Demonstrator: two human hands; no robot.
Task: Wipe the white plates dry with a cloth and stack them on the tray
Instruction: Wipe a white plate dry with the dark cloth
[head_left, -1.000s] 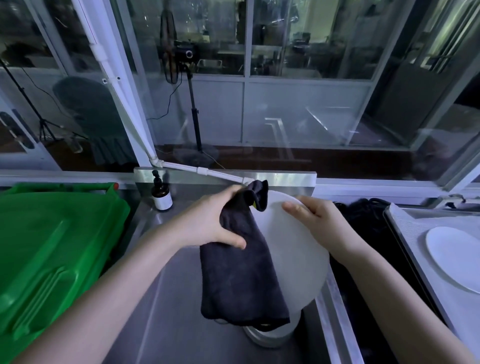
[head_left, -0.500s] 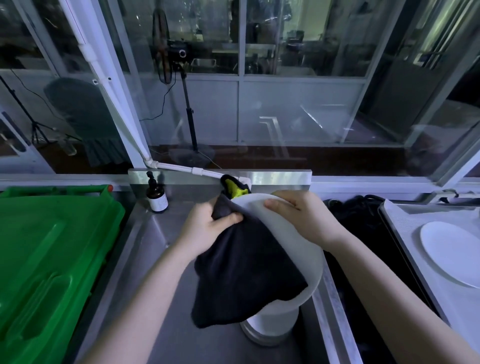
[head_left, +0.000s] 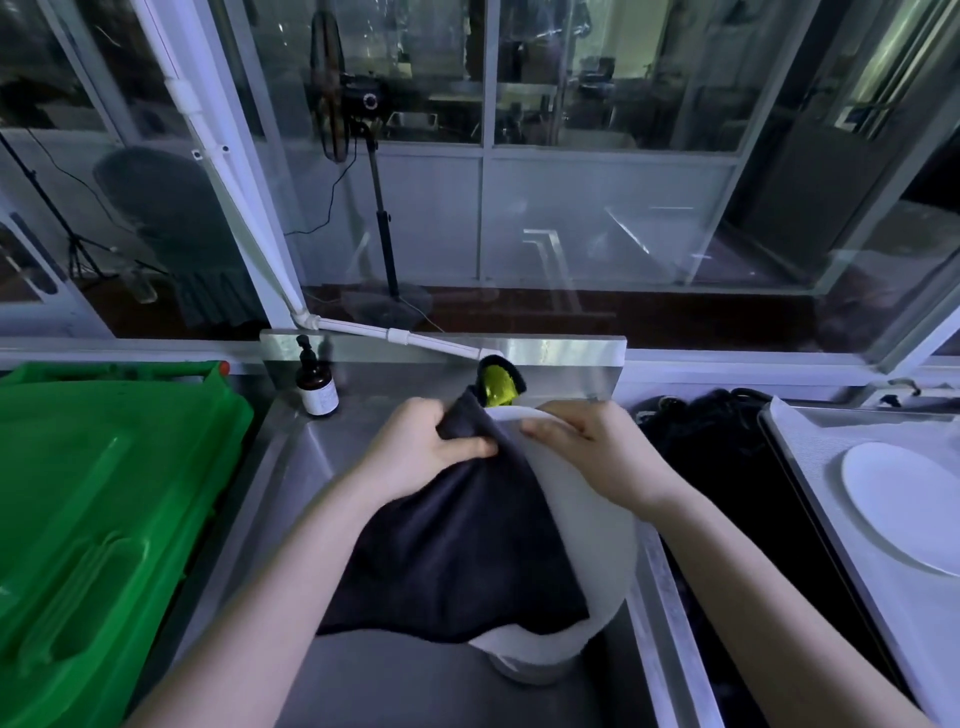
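A white plate (head_left: 597, 551) is held tilted over the steel sink, its top rim pinched by my right hand (head_left: 592, 452). My left hand (head_left: 421, 457) grips a dark cloth (head_left: 457, 561) that drapes over most of the plate's near face; a yellow-green corner of the cloth (head_left: 496, 387) sticks up behind. Under the plate, more white dishes (head_left: 535, 667) sit in the sink, mostly hidden. At the far right a metal tray (head_left: 810, 467) carries another white plate (head_left: 904, 504) lying flat.
A large green plastic bin lid (head_left: 104, 514) fills the left side. A brown pump bottle (head_left: 317, 387) stands at the sink's back left corner. A white pipe (head_left: 395, 332) runs along the back ledge. A dark bundle (head_left: 706, 431) lies between sink and tray.
The cloth has spread from a hanging fold to cover most of the plate's face. My left hand slid up toward the rim and my right hand shifted along the top edge.
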